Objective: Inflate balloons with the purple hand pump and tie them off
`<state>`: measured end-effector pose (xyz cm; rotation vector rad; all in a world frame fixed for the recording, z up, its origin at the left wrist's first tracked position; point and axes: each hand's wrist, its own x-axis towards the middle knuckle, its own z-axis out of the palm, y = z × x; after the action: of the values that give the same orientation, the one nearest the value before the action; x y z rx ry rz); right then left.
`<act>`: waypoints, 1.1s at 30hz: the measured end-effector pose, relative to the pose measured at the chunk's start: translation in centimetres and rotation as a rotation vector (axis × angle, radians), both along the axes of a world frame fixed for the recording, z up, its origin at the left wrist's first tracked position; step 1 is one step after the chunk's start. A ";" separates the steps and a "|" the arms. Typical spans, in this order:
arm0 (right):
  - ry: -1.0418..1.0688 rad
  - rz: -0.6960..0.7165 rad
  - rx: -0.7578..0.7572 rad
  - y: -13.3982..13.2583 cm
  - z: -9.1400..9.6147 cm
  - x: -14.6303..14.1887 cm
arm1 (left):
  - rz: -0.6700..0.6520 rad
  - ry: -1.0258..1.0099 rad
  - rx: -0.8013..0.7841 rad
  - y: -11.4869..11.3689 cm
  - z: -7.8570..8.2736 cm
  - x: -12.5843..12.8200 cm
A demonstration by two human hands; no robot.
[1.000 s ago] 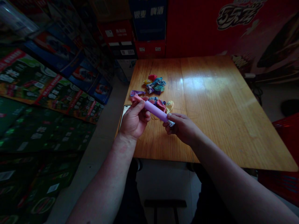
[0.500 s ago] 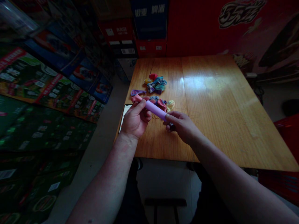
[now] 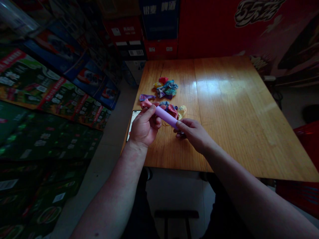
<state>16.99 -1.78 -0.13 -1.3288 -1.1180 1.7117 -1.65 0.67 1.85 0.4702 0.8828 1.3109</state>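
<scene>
Held slanting between my two hands over the table is a smooth purple tube (image 3: 166, 117). My left hand (image 3: 147, 124) is closed around its upper left end, thumb on top. A limp pinkish-red piece, like a deflated balloon (image 3: 146, 103), sticks out past that end. My right hand (image 3: 190, 132) pinches the lower right end between thumb and fingers; something small and dark-and-white shows under its fingers, too hidden to name. Just behind the tube lie more crumpled balloon-like pieces, among them a pale yellow one (image 3: 182, 112). Thin tan loops like rubber bands (image 3: 165, 123) lie below the tube.
A heap of colourful limp pieces (image 3: 167, 89) lies farther back on the wooden table (image 3: 224, 116), with a flat purple piece (image 3: 147, 97) beside it. A phone (image 3: 132, 124) rests at the left edge. Stacked cartons (image 3: 45, 129) stand to the left, a stool (image 3: 176, 214) below.
Both hands keep nearly the same hold on the purple tube. The right fingers have shifted slightly under its end, and the view has tilted a little.
</scene>
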 end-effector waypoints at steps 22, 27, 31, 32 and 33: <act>-0.329 0.084 0.232 -0.2 -0.5 -0.2 | -0.007 -0.025 -0.026 -0.1 0.1 0.2; -0.335 0.051 0.268 -0.2 -0.8 -0.2 | -0.015 -0.021 -0.032 0.0 0.1 0.2; -0.293 0.086 0.272 -0.2 -0.6 -0.1 | -0.017 -0.019 -0.027 0.0 0.0 0.2; -0.291 0.089 0.278 -0.2 -0.5 -0.1 | -0.017 -0.018 -0.025 0.0 0.0 0.2; -0.300 0.088 0.284 -0.2 -0.5 -0.1 | -0.016 -0.015 -0.023 0.0 0.0 0.2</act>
<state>16.92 -1.99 -0.60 -1.3987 -1.5470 1.3769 -1.50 0.71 1.83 0.4475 0.8790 1.2868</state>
